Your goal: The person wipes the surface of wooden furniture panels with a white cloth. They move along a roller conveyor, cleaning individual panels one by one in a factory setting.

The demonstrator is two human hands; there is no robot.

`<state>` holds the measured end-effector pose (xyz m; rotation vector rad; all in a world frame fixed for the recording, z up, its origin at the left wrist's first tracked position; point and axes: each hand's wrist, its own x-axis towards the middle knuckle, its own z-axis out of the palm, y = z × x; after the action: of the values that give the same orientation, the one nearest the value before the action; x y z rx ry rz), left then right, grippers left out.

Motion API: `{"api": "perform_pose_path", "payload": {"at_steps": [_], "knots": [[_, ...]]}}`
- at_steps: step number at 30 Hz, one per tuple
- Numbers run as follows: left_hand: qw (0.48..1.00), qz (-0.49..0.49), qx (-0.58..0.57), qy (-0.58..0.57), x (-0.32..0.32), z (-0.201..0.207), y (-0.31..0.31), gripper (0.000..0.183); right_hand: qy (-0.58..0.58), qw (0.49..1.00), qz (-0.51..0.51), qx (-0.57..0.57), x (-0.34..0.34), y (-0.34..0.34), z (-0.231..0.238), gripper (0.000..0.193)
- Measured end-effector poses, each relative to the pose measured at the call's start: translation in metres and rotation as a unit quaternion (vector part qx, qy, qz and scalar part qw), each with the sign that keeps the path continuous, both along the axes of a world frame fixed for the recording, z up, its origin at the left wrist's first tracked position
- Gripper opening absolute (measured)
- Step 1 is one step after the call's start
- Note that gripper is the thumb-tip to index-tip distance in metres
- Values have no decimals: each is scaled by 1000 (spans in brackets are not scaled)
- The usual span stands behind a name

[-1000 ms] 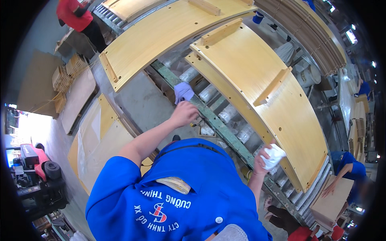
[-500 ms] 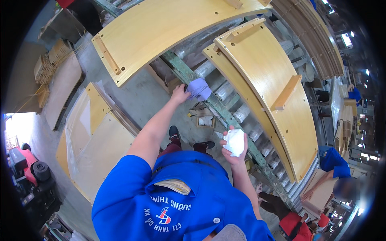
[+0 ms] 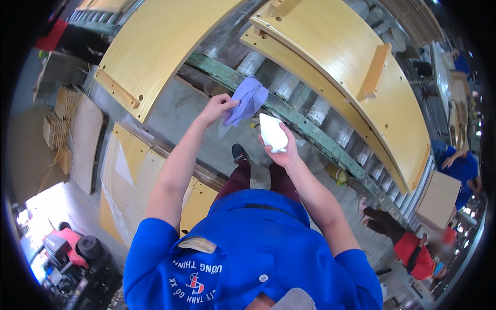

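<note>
My left hand (image 3: 219, 108) pinches the edge of a purple cloth (image 3: 250, 97), which is bunched up and hangs over the near side of the green conveyor rail (image 3: 299, 121). The fingers of my right hand (image 3: 287, 151) are wrapped around a bright white object (image 3: 273, 133) that tapers toward its far end. Glare hides whether it is a wad of cloth or a bottle. Beyond the rail, curved yellow wooden panels (image 3: 330, 49) lie stacked on the rollers, with a wooden cleat (image 3: 376, 70) on the top one. Another curved panel (image 3: 160, 46) stretches across the far left.
Left of my legs lies a stack of yellow panels (image 3: 129, 155) partly under clear film. A red and black machine (image 3: 77, 253) stands at the lower left. On the right, a person in red (image 3: 413, 253) and another in blue (image 3: 460, 165) are near a cardboard box (image 3: 438, 199).
My left hand has drawn the purple cloth up off the rail, and the cloth has changed shape. My right hand has moved left with the white object, closer to the cloth. The view has shifted.
</note>
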<state>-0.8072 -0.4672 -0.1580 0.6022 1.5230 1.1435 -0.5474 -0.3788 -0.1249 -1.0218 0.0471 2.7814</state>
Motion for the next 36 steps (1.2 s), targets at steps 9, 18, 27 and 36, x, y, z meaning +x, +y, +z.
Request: {"api": "perform_pose_path", "payload": {"at_steps": [9,18,27,36], "knots": [[986,-36,-58,-152,16,31,5,8,-35,999,-8,10,-51,-17,-33,42],[996,53,32,-66,36,4,12,16,-53,998,-28,13,-54,-20,-39,34],[974,218,-44,-44,22,-11,11,26,-30,999,-25,0,48,-36,-39,32],[946,41,-162,278,28,-11,4,25,111,970,-210,-55,224,-55,-1,57]]}}
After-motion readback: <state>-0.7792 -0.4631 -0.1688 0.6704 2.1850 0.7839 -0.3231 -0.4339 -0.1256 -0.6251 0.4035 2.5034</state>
